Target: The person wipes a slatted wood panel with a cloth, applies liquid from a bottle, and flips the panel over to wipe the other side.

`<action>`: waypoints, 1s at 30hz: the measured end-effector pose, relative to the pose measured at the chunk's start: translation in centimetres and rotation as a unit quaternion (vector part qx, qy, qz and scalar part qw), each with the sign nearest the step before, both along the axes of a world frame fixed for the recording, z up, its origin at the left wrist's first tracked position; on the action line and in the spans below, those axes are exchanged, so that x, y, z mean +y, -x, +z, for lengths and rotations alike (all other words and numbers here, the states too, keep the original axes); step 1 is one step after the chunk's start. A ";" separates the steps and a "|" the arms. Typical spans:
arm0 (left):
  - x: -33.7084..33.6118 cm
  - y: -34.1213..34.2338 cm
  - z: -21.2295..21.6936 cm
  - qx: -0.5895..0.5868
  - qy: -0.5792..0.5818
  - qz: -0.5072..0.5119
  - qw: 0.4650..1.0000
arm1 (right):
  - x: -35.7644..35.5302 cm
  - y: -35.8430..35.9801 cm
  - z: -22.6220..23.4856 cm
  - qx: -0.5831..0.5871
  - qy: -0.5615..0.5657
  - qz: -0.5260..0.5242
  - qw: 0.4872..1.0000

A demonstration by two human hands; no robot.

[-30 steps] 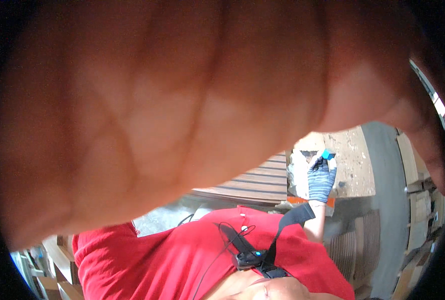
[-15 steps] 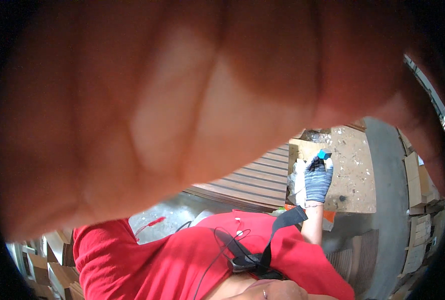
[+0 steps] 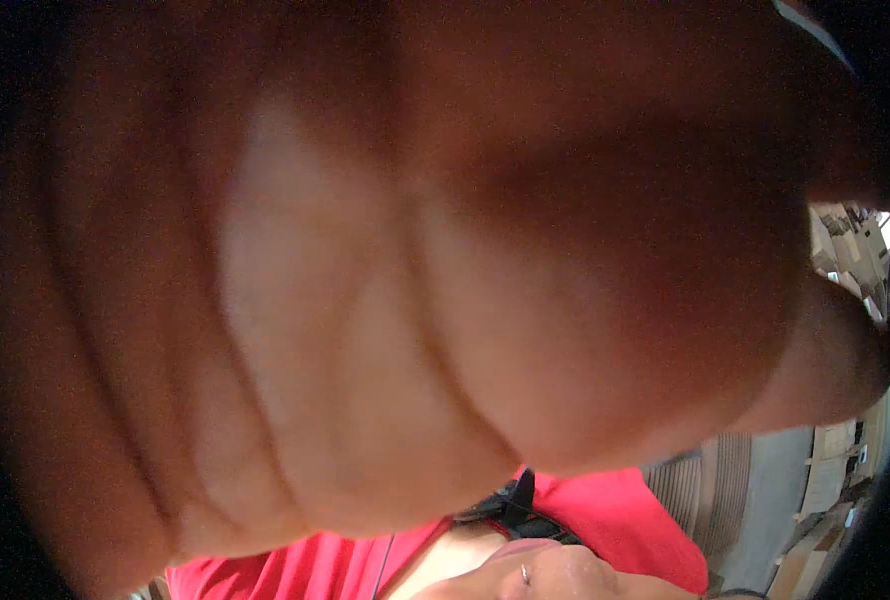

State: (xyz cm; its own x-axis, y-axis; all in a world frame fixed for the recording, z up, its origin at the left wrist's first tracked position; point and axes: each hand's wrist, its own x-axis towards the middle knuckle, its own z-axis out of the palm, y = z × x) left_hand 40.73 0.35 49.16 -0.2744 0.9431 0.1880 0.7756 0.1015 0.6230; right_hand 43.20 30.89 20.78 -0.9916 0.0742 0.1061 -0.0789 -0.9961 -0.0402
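My bare left hand (image 3: 415,290) fills most of the view, its palm turned to the lens and so near that the skin blurs, with deep creases running down it. A rounded part of it, perhaps the thumb, reaches toward the right rim; the fingers do not show clearly, so I cannot tell whether they are spread or curled round something. My right hand is out of view, and I cannot tell its state. Just below the palm's lower edge in the picture show my bright red cloth top (image 3: 615,510) and, at its neckline, a black strap harness (image 3: 510,512), partly covered by the hand. A thin dark cord (image 3: 383,565) runs down the red cloth. At the lower right stands a brown ribbed stack (image 3: 720,490), next to smooth grey floor (image 3: 773,480), with tan cardboard pieces (image 3: 825,475) beyond it along the rim.
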 end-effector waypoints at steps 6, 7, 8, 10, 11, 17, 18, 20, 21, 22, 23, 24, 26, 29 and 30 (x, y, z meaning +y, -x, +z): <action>-0.4 0.9 0.6 -0.035 -0.054 0.036 0.997 | -0.4 -0.2 -0.9 -0.048 0.009 -0.036 0.998; -0.3 0.9 0.8 -0.042 -0.065 0.049 0.996 | -0.5 -0.2 -1.3 -0.077 -0.018 -0.059 0.995; -0.3 1.2 1.2 -0.050 -0.080 0.067 0.993 | -0.7 0.2 -1.5 -0.054 -0.021 -0.057 0.997; -0.6 3.2 0.5 -0.091 -0.125 0.093 0.984 | 0.0 -0.7 -2.6 -0.038 -0.045 -0.066 0.996; -0.9 5.5 -0.3 -0.123 -0.156 0.104 0.975 | 0.4 -2.1 -3.5 -0.075 -0.067 -0.094 0.991; -6.6 7.6 -2.6 -0.130 -0.181 0.270 0.937 | -0.4 0.6 -4.1 -0.109 -0.047 -0.128 0.985; -7.5 9.1 -6.9 -0.071 -0.149 0.292 0.942 | 0.3 0.6 -5.6 -0.119 -0.038 -0.146 0.981; -11.1 13.8 -14.7 0.136 0.095 0.404 0.900 | 1.0 0.9 -8.6 -0.111 -0.032 -0.155 0.981; -14.1 16.3 -19.7 0.189 0.205 0.457 0.845 | 0.9 1.2 -9.1 -0.124 -0.035 -0.151 0.980; -17.5 18.7 -24.2 0.103 0.256 0.482 0.831 | 0.7 1.4 -9.4 -0.137 -0.037 -0.146 0.979; -20.0 20.7 -28.8 0.008 0.299 0.501 0.812 | 0.7 1.6 -9.4 -0.152 -0.048 -0.142 0.977; -20.5 22.0 -32.2 -0.002 0.292 0.536 0.792 | 0.6 1.6 -9.4 -0.164 -0.055 -0.151 0.973; -23.2 24.1 -38.8 0.044 0.270 0.592 0.758 | 0.6 2.4 -10.2 -0.164 -0.054 -0.137 0.975; -24.6 25.9 -41.6 0.071 0.199 0.593 0.777 | -0.1 3.2 -10.5 -0.139 -0.051 -0.136 0.980; -25.0 26.7 -42.3 0.090 0.175 0.598 0.777 | 0.9 3.9 -12.1 -0.130 0.123 -0.118 0.977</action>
State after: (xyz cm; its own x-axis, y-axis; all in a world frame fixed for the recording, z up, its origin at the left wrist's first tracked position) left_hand 14.03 -24.64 6.84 -0.9927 0.0364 0.1151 0.0683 0.9555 0.2870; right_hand 39.25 31.83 8.66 -0.9351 0.2950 -0.1962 -0.3259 -0.9335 0.1497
